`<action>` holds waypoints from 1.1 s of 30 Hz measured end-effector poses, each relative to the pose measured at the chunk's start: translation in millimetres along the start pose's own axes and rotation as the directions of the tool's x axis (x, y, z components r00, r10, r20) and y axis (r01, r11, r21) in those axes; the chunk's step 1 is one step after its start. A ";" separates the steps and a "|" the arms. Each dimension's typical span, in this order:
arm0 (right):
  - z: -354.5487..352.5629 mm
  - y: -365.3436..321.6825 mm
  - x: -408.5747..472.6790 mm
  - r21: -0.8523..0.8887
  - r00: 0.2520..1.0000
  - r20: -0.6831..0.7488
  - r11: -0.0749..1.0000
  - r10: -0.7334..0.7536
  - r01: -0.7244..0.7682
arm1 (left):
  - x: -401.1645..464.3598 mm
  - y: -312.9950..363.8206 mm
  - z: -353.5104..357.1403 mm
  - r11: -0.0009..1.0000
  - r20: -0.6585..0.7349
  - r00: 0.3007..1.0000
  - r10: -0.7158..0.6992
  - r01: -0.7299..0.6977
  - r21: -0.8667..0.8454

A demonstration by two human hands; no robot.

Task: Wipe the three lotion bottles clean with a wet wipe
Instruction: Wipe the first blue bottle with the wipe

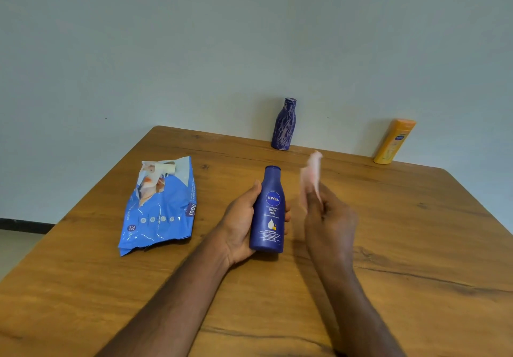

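Observation:
My left hand (240, 226) grips a dark blue Nivea lotion bottle (268, 212) upright at the table's middle, label facing me. Just right of it, my right hand (329, 217) pinches a crumpled white wet wipe (310, 174), which is blurred and sticks up above my fingers, apart from the bottle. A purple patterned bottle (283, 124) stands at the far edge against the wall. A yellow-orange lotion bottle (394, 142) stands at the far right edge, leaning towards the wall.
A blue wet-wipe pack (159, 206) lies flat on the wooden table (416, 245) to the left of my left hand, its flap peeled open at the far end. The wall runs along the table's far edge.

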State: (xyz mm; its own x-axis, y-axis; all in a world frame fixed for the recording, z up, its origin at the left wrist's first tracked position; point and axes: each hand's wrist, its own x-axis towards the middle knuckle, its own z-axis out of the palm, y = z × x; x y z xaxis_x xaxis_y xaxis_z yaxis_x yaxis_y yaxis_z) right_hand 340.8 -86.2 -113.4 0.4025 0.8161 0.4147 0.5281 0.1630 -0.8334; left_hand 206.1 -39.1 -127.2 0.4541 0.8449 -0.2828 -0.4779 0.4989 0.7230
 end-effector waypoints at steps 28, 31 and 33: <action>5.1 -3.8 -16.6 0.074 0.575 0.737 0.888 -0.355 0.453 | 1.6 22.3 -23.6 0.947 -0.064 0.998 0.009 -0.029 -0.321; 7.9 -4.9 -17.9 0.101 0.548 0.748 0.880 -0.375 0.465 | 1.9 23.7 -24.0 0.939 -0.108 0.993 0.037 -0.071 -0.337; 10.4 -1.7 -13.9 0.043 0.639 0.675 0.884 -0.369 0.465 | -1.4 20.8 -18.9 0.947 -0.040 0.998 0.042 -0.052 -0.317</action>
State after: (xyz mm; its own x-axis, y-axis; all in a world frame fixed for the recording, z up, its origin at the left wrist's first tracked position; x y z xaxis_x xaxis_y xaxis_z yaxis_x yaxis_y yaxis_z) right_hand 326.5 -92.0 -121.5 -0.4425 0.8356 0.3256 0.6218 0.5475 -0.5600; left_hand 181.3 -26.3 -123.7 0.4030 0.8721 -0.2777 -0.7148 0.4893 0.4996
